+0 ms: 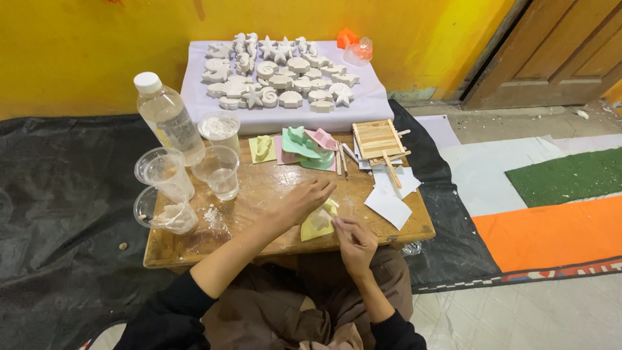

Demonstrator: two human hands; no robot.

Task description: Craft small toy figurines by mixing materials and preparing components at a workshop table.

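1. Two bare hands are seen at work over a low wooden tabletop, where a yellow mould lies flat near the front edge, with a pale cast showing in its hollow.
2. The left hand is laid on the mould's upper edge, its grip loose, fingers half spread and closed round nothing; the mould is only pressed, not lifted.
3. The right hand is held just beside the mould's right edge, fingertips pinched together; whether anything is held in that pinch cannot be told.
4. Much of the work appears done: some thirty white casts in shell, starfish and seahorse shapes are set out on a lilac cloth behind the tabletop. The piece in the yellow mould is judged not yet released.
5. About five more moulds are counted at the tabletop's middle: one yellow-green, the rest a pink and green stack whose exact number is hard to tell.
6. One clear bottle and four clear cups stand at the left, one cup holding white powder; spilled powder lies by them.
7. One raft of wooden sticks, several loose sticks and a few white paper squares are seen at the right.
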